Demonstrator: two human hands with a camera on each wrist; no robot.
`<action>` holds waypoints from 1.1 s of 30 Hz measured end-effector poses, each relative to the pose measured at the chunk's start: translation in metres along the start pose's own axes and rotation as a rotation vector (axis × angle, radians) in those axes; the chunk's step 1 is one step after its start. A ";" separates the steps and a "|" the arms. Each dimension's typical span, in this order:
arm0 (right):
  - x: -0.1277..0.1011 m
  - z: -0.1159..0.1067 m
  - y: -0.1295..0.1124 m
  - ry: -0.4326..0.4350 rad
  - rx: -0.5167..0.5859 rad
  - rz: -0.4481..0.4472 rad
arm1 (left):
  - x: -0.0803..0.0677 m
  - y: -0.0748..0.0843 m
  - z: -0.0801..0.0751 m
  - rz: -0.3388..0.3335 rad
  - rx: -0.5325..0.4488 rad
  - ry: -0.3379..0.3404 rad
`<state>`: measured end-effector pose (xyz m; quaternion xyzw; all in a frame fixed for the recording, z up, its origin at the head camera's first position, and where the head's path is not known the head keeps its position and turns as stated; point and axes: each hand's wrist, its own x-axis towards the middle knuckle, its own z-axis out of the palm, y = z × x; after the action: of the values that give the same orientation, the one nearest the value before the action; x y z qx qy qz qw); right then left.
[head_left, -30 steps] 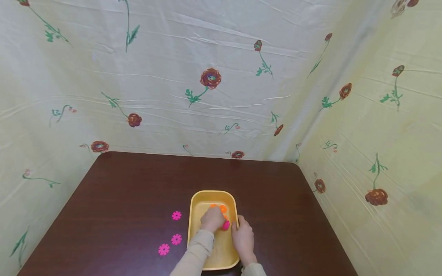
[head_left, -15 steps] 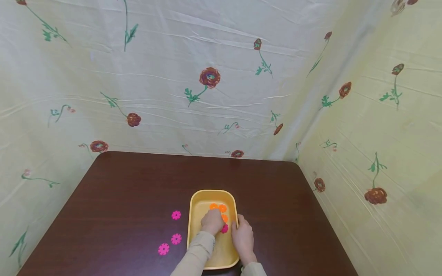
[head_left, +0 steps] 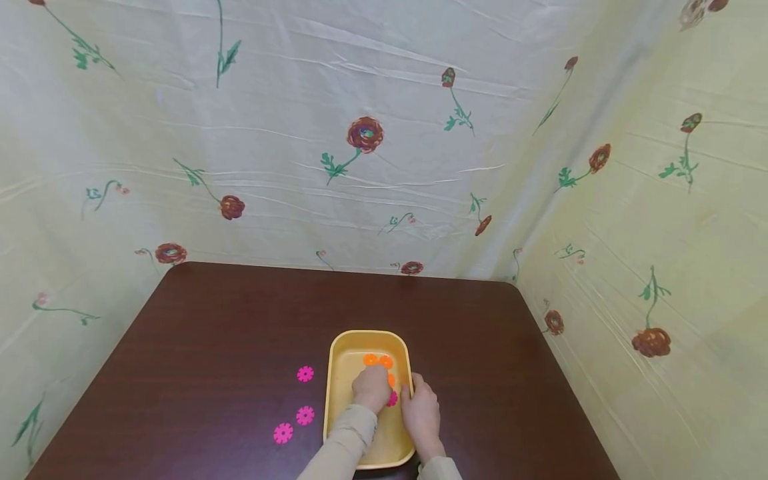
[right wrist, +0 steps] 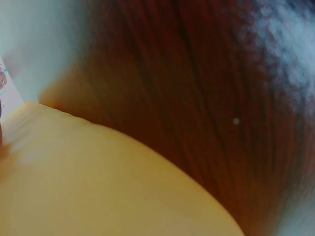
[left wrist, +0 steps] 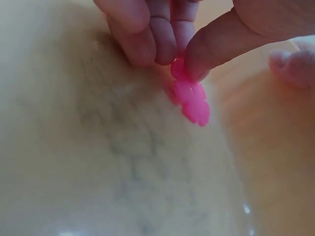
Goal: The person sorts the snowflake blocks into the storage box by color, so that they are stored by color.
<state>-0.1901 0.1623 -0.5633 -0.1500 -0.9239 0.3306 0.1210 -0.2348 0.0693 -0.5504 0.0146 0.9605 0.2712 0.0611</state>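
Note:
A yellow tray (head_left: 338, 373) sits on the dark wooden table (head_left: 228, 347) near the front edge. My left hand (head_left: 371, 387) is inside the tray and pinches a pink flower-shaped piece (left wrist: 189, 96) between thumb and fingers, just above the tray floor (left wrist: 123, 162). The same pink piece (head_left: 393, 399) peeks out beside the hand. Orange flower pieces (head_left: 378, 361) lie in the tray just beyond that hand. My right hand (head_left: 422, 415) rests on the tray's right rim, fingers over the edge. The right wrist view shows only the tray's outer wall (right wrist: 98, 187) and table.
Three pink flower pieces lie on the table left of the tray: one (head_left: 305, 374) farther back, one (head_left: 305, 415) in the middle, one (head_left: 283, 433) nearest me. Flower-printed cloth (head_left: 360, 133) walls the table at the back and right.
My left hand has drawn slightly toward me inside the tray with the pink piece, uncovering more of the orange pieces. The right hand has stayed on the rim.

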 end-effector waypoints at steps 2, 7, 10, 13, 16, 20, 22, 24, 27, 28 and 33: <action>0.000 0.000 0.000 0.002 0.000 0.003 | 0.000 0.001 0.002 0.004 0.020 0.010; 0.000 0.000 -0.001 0.002 0.000 0.007 | 0.000 0.000 0.007 0.004 0.042 0.034; 0.000 0.000 0.000 -0.002 0.002 0.002 | 0.000 0.000 0.009 0.004 0.040 0.042; -0.001 0.001 0.000 -0.004 0.005 0.004 | -0.001 0.001 0.007 0.002 0.044 0.041; -0.001 0.001 0.001 0.003 0.002 -0.008 | -0.002 0.004 0.002 0.010 0.046 0.055; 0.000 0.000 0.001 0.015 -0.003 -0.024 | 0.000 0.009 -0.008 0.038 0.031 0.104; 0.000 0.000 0.001 0.014 -0.004 -0.023 | 0.001 0.011 -0.013 0.050 0.020 0.125; 0.000 0.000 0.001 0.009 -0.004 -0.011 | 0.002 0.012 -0.017 0.061 0.015 0.138; 0.000 0.001 0.000 0.006 -0.005 -0.008 | 0.001 0.013 -0.025 0.078 0.007 0.154; 0.000 0.001 0.000 0.007 -0.007 -0.006 | 0.001 0.013 -0.029 0.086 0.005 0.162; 0.001 0.001 0.000 0.007 -0.010 0.008 | -0.001 0.008 -0.048 0.090 -0.037 0.192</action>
<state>-0.1909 0.1619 -0.5638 -0.1554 -0.9245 0.3258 0.1223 -0.2403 0.0510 -0.5054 0.0304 0.9551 0.2915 -0.0434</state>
